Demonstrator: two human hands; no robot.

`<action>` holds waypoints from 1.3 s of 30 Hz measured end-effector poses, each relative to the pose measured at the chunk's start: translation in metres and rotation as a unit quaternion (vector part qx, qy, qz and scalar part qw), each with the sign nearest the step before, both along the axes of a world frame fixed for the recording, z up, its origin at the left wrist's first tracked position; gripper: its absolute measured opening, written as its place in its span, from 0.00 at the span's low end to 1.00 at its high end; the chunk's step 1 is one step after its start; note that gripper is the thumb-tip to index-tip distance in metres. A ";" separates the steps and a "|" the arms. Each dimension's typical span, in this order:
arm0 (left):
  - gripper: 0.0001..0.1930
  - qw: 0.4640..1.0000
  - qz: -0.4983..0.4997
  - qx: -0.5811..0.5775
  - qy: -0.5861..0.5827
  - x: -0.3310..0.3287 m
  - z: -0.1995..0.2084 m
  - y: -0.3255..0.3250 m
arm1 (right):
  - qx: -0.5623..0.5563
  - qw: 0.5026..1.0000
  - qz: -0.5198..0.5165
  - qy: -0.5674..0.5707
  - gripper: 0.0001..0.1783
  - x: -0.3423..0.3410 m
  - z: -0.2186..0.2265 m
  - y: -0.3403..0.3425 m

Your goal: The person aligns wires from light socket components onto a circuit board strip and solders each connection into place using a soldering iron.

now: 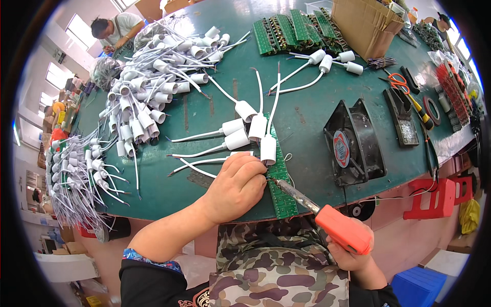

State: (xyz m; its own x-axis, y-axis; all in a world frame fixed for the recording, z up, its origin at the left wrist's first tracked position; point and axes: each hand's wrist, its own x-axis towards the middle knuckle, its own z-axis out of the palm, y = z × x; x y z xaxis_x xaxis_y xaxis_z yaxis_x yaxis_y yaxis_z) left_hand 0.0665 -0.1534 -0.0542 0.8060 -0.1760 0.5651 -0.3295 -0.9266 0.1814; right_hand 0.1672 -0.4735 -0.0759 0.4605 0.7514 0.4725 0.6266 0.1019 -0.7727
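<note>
My right hand grips the red handle of a soldering iron. The iron's metal tip reaches the left edge of a long green circuit board, close to my left fingertips. My left hand is closed in a pinch at that edge; what its fingers hold is too small to make out. Just above the pinch a white cylindrical socket with a white cable rests over the board. More white sockets lie along the board's left side and upper end, their cables pointing left and away.
A large heap of white sockets covers the left of the green table. A black fan stands at right, beyond it orange-handled scissors and a black tray. Green boards and a cardboard box sit at the back. Another person sits far left.
</note>
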 end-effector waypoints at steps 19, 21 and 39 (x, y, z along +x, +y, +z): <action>0.14 1.000 0.002 -0.001 -0.013 0.002 0.001 -0.001 | 0.007 1.000 0.001 0.000 0.34 -0.001 -0.004 0.001; 0.14 1.000 0.000 -0.001 -0.009 0.002 0.001 0.000 | 0.005 1.000 0.001 0.007 0.34 -0.001 -0.004 0.000; 0.14 1.000 -0.008 0.002 0.024 -0.001 0.002 0.003 | -0.008 1.000 0.002 -0.003 0.33 0.001 0.009 0.007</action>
State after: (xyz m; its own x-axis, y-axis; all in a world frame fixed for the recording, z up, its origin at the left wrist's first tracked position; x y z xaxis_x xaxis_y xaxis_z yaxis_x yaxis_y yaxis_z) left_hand 0.0657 -0.1509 -0.0518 0.8290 -0.1913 0.5255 -0.3350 -0.9223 0.1927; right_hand 0.1684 -0.4665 -0.0672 0.4538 0.7608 0.4640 0.6310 0.0933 -0.7702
